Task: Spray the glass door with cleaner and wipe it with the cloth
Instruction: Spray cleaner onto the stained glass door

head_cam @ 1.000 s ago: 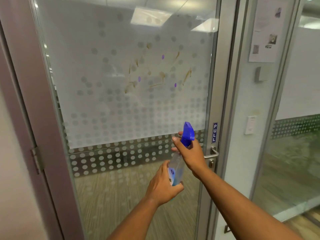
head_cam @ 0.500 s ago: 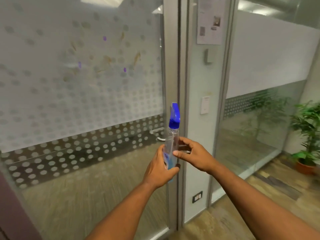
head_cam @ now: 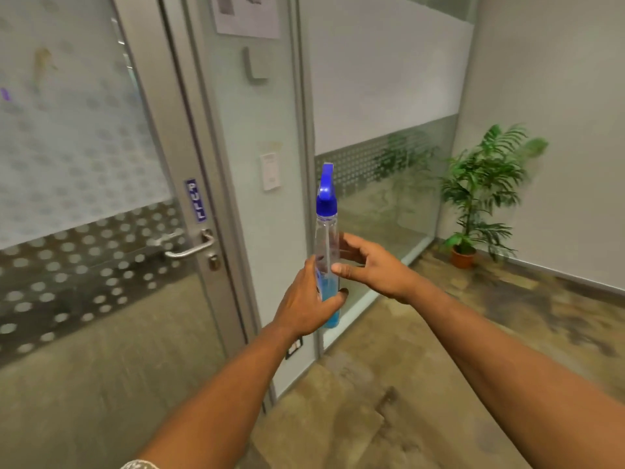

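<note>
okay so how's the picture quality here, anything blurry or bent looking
Head view: the dotted frosting on the glass door smears with motion blur; the spray bottle and both hands, left hand and right hand, are sharper; the potted plant is soft; wide-angle distortion tilts the door frame.

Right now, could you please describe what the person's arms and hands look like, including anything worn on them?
Both forearms are bare with no sleeves in view, and neither the left hand nor the right hand wears a glove. No rings or watch show on either. At the frame's bottom edge, a small patch of pale patterned fabric sits against the left arm; whether it is a cuff or a band cannot be told.
</note>
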The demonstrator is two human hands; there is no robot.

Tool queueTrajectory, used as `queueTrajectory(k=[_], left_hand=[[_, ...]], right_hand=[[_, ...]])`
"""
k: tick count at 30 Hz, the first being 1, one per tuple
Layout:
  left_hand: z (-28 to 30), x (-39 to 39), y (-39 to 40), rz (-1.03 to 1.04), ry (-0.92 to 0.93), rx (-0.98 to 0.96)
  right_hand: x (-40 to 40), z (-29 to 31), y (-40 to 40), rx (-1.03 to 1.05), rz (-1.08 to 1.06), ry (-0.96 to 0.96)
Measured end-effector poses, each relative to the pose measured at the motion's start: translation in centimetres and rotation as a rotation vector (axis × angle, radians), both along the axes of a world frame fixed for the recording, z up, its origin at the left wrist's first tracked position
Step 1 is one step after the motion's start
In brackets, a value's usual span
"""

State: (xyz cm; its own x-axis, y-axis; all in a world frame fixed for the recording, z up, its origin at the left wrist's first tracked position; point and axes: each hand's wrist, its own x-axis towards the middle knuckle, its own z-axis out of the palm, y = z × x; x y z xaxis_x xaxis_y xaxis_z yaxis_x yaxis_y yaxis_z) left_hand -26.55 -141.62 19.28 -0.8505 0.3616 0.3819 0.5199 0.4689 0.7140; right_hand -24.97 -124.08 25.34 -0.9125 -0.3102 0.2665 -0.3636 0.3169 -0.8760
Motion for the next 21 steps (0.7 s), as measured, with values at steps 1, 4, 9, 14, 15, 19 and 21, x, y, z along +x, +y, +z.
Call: queueTrajectory(k=[1,4,9,14,15,19,21], left_hand=[[0.0,-0.2,1.4,-0.026,0.000,-0.004],[-0.2,-0.9,6.2,-0.096,-0.026,-0.043],[-0.9,-2.8,13.6,-0.221,-0.052,-0.047],[-1.8,-4.8,21.4,-0.329,-0.057,0.017],[-2.0,-5.3,23.1,-0.339,-0.062,0.035],[-2.6,-7.4,29.2,-0.408,-0.066,0.064],[-2.7,-8.4,32.0,-0.458,-0.092,0.063]], right_hand=[[0.2,0.0,1.3,-0.007,-0.014,0.006],[0.8,-0.1,5.8,-0.014,-0.086,0.022],[1.2,-0.7,12.7,-0.007,-0.287,0.031],[0.9,-2.5,18.5,0.024,-0.521,0.046],[0.8,-2.9,19.7,0.027,-0.574,0.043],[0.2,-4.0,24.4,0.085,-0.746,0.052],[0.0,-4.2,26.9,0.113,-0.815,0.056]])
